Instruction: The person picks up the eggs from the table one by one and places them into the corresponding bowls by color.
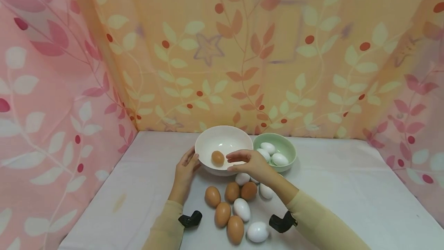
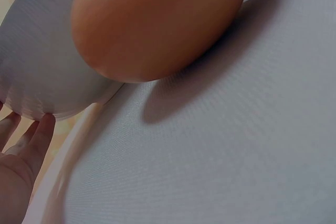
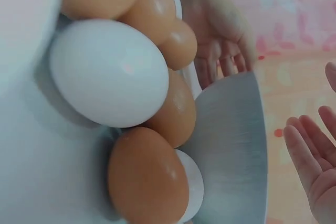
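Observation:
A white bowl point(image 1: 223, 134) stands near the back of the table with one brown egg point(image 1: 217, 158) inside. My left hand point(image 1: 185, 167) touches the bowl's left outer side; in the left wrist view its fairly straight fingers point(image 2: 42, 140) rest against the wall. Over the bowl's right part hovers my right hand point(image 1: 254, 165), beside the egg but apart from it. Its fingers are extended and hold nothing, as the right wrist view shows too. Several loose brown eggs point(image 1: 222, 214) and white eggs point(image 1: 241, 209) lie on the cloth between my forearms.
A light green bowl point(image 1: 290, 151) holding several white eggs point(image 1: 279, 159) is right of the white bowl, partly behind my right hand. White cloth point(image 1: 333, 188) covers the table. Patterned curtains point(image 1: 243, 49) enclose the back and sides. Black devices point(image 1: 190, 219) are on both wrists.

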`<state>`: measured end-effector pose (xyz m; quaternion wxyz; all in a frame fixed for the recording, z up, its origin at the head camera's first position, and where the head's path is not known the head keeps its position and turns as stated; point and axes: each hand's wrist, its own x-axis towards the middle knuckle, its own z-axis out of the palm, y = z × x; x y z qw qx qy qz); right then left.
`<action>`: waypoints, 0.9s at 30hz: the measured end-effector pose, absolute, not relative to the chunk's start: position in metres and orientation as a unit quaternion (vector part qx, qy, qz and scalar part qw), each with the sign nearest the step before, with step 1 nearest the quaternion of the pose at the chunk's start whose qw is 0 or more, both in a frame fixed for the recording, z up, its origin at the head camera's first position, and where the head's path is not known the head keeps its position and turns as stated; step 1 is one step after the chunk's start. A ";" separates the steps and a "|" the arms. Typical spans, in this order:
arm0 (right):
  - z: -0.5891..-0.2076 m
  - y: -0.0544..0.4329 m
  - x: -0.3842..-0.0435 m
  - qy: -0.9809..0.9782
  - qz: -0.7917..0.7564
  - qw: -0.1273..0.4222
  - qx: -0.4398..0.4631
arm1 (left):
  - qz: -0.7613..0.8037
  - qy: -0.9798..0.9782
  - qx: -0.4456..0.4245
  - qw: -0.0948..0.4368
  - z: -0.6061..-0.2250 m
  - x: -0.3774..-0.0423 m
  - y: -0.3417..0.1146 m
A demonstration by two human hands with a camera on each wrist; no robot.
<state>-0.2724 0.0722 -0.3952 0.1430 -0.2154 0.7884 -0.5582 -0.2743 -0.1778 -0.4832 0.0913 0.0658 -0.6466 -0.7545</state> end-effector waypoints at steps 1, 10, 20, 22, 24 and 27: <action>-0.396 0.076 -0.269 0.784 -0.563 0.145 -0.216 | -0.756 -0.644 0.067 0.092 -0.483 -0.275 -0.178; -0.398 0.108 -0.241 0.767 -0.584 0.153 -0.217 | -0.757 -0.644 0.067 0.090 -0.483 -0.275 -0.178; -0.412 0.135 -0.215 0.758 -0.601 0.158 -0.199 | -0.759 -0.640 0.068 0.091 -0.483 -0.275 -0.178; -0.416 0.140 -0.210 0.755 -0.603 0.170 -0.194 | -0.758 -0.642 0.069 0.091 -0.484 -0.275 -0.179; -0.420 0.143 -0.205 0.751 -0.607 0.180 -0.189 | -0.756 -0.645 0.067 0.091 -0.484 -0.275 -0.179; -0.427 0.148 -0.200 0.748 -0.610 0.188 -0.180 | -0.756 -0.645 0.065 0.088 -0.484 -0.274 -0.179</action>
